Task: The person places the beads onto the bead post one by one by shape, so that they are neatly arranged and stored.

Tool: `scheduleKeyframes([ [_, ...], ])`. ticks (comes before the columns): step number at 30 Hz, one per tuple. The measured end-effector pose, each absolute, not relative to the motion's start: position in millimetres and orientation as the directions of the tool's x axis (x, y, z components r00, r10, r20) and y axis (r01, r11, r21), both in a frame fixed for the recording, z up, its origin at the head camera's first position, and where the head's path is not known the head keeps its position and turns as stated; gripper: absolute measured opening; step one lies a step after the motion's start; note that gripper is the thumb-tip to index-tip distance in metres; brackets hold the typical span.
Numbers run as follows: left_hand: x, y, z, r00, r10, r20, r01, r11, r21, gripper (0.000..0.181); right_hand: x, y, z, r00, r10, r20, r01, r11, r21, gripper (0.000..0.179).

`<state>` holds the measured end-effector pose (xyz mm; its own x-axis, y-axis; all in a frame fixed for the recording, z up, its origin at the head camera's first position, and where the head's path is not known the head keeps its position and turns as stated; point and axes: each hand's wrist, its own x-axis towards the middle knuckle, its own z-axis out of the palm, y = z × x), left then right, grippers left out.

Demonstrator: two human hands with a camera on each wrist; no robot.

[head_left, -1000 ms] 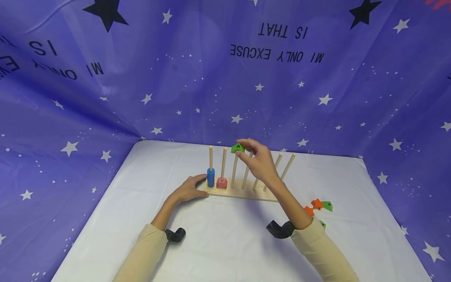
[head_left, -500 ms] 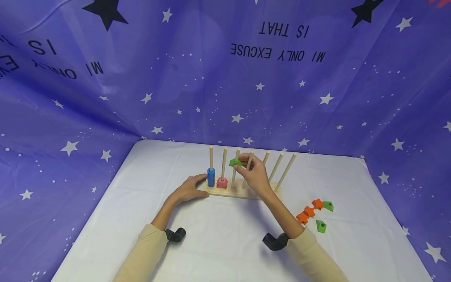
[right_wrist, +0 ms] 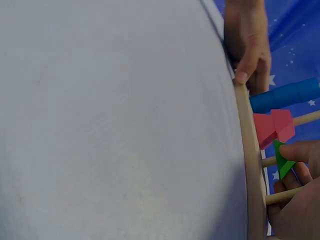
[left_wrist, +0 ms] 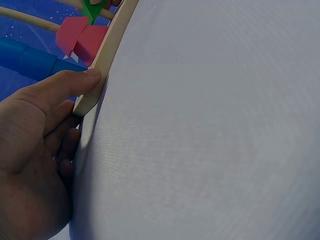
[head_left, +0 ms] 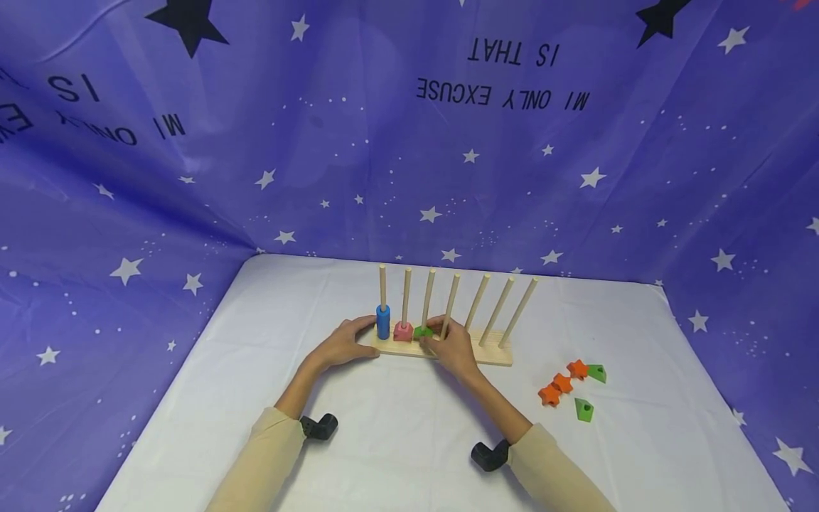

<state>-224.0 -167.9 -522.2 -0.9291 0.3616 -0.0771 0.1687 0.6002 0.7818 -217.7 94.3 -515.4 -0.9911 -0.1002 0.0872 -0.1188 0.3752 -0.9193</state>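
A wooden peg board (head_left: 495, 356) with several upright pegs lies on the white table. My left hand (head_left: 344, 344) grips its left end, thumb (left_wrist: 90, 75) on the front edge. Blue cylinders (head_left: 383, 323) are stacked on the leftmost peg. The second peg carries pink blocks (right_wrist: 280, 127). With thumb and fingertips, my right hand (head_left: 456, 350) pinches a green triangular block (right_wrist: 282, 160) threaded low on the third peg. In the right wrist view, that block is slightly above the base. The other pegs are bare.
Right of the board lie several loose pieces: orange star blocks (head_left: 562, 383) in a slanting row, one green triangular block (head_left: 597, 373) touching the row's far end, and another green block (head_left: 584, 409) nearer me. Purple star-patterned cloth (head_left: 358, 142) hangs behind the table and at its sides.
My right hand has brought the green triangular block down along the third peg, from its top to near the base. The left hand has stayed at the board's end.
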Motion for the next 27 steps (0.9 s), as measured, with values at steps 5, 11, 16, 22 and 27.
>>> scheduleKeyframes([
  [5,-224.6,-168.4,-522.6,-0.931,0.356,-0.078,0.164,0.602,0.781,0.078,-217.6,94.2,-518.6,-0.988,-0.11,0.107,-0.142,0.386,-0.912,0.027],
  [11,-225.0,-167.2,-522.3,-0.93,0.358,-0.08,0.166,0.605,0.779,0.078,-215.1,98.9,-516.1,-0.988,-0.123,0.091,-0.133,0.401,-0.906,0.03],
  [16,-225.2,-166.0,-522.2,-0.928,0.362,-0.088,0.163,0.608,0.777,0.078,-205.8,115.0,-505.1,-0.979,-0.203,0.031,-0.117,0.428,-0.896,0.047],
  [22,-224.5,-166.0,-520.5,-0.928,0.362,-0.085,0.169,0.613,0.772,0.078,-184.4,152.6,-486.5,-0.962,-0.267,0.056,-0.179,0.461,-0.869,0.045],
  [27,-224.5,-166.8,-522.1,-0.93,0.358,-0.088,0.162,0.613,0.773,0.078,-163.3,200.9,-477.3,-0.956,-0.204,0.21,-0.29,0.57,-0.769,0.03],
])
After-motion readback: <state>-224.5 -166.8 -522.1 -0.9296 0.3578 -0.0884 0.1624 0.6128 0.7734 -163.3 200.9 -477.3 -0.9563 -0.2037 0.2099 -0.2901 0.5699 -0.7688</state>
